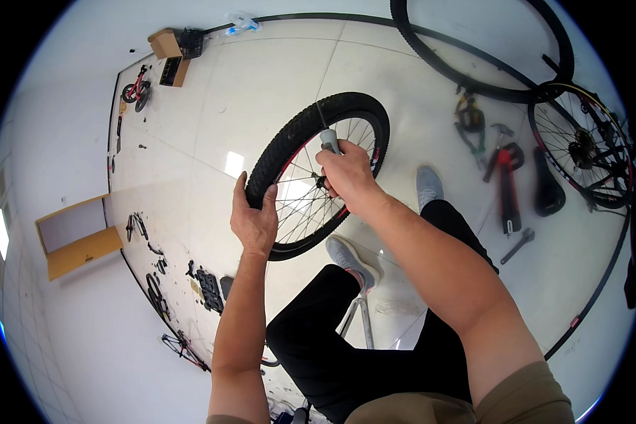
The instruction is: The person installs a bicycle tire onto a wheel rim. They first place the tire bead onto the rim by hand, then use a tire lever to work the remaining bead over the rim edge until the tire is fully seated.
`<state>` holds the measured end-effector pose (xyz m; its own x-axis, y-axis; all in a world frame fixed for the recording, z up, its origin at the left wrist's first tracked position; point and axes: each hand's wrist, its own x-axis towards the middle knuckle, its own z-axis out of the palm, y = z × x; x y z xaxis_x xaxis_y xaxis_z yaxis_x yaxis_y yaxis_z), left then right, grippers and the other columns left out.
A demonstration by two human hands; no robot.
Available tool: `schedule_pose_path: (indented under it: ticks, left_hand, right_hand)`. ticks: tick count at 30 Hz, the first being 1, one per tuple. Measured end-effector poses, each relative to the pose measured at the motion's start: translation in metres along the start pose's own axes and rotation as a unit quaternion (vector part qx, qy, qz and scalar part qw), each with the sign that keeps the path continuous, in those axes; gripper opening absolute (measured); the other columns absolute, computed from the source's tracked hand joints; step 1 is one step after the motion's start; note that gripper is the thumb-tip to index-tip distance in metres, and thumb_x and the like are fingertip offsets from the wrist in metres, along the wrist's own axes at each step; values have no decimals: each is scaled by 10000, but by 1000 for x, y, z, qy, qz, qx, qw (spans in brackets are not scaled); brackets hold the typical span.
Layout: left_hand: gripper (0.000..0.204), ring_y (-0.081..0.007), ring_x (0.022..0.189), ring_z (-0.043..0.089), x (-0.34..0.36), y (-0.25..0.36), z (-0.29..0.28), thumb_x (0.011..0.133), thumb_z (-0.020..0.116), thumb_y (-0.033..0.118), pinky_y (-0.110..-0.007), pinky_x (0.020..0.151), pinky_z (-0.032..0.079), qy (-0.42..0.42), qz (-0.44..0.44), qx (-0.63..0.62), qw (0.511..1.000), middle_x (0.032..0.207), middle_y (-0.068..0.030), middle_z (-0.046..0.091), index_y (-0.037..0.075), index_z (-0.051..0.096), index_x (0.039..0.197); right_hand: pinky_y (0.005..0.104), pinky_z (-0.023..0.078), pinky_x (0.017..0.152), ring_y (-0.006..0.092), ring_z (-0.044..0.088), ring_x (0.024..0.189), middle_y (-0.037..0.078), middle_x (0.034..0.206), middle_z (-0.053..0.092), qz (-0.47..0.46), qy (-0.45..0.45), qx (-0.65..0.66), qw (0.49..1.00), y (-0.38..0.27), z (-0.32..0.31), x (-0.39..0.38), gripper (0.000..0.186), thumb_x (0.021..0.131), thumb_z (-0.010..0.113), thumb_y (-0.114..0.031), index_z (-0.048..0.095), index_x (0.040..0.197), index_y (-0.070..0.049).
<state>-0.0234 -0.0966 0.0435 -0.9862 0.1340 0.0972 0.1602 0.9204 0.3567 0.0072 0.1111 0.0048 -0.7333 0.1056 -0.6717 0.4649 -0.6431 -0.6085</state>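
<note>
A bicycle wheel with a black knobby tyre (267, 159) and a red-marked rim stands tilted in front of me. My left hand (254, 225) is wrapped round the tyre's left side, thumb toward the spokes. In my right hand (350, 177) is a screwdriver (329, 138) with a grey handle, gripped over the spokes. Its thin dark shaft points away from me and crosses the tyre near the top of the wheel. Whether the tip sits under the tyre's edge, I cannot tell. The hub is partly hidden behind my right hand.
On the floor at right lie pliers (469, 134), a hammer (499, 145), a red tool (507, 191), a black saddle (548, 184) and a wrench (518, 246). A loose tyre (431, 62) and another wheel (533, 124) lean by the wall. Cardboard boxes (164, 44) stand far left.
</note>
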Motion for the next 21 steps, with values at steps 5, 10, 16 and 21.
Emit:
schedule_pose_path:
  ticks: [5, 10, 16, 21]
  left_hand:
    - [626, -380, 1063, 712, -6, -7, 0, 927, 772, 392, -427, 921, 560, -11, 49, -5, 999, 1198, -226, 707, 25, 577, 1395]
    - [574, -376, 978, 731, -8, -16, 5, 921, 785, 349, -418, 836, 581, 13, 100, -13, 995, 1116, -214, 725, 17, 597, 1350]
    - [440, -342, 821, 748, -2, -25, 3, 917, 797, 303, -387, 735, 583, 12, 122, -53, 991, 940, -187, 743, 26, 661, 1231]
    - [394, -311, 760, 745, 0, -23, 5, 908, 812, 278, -364, 701, 578, 25, 133, -94, 986, 870, -169, 741, 25, 682, 1182]
  right_hand:
    - [333, 395, 425, 137, 473, 507, 39, 650, 520, -41, 45, 21, 998, -2, 8, -1, 132, 880, 589, -131, 564, 822, -14]
    - [325, 419, 468, 137, 518, 569, 28, 721, 549, 35, 0, 135, 990, -1, 7, -4, 210, 884, 712, -221, 595, 861, -48]
    - [328, 423, 525, 138, 527, 628, 10, 752, 548, 44, -14, 129, 991, 5, 6, -7, 238, 904, 759, -284, 614, 904, -96]
    - [326, 423, 517, 134, 526, 623, 5, 740, 546, 40, -6, 131, 991, 9, 7, -6, 263, 916, 767, -315, 613, 894, -103]
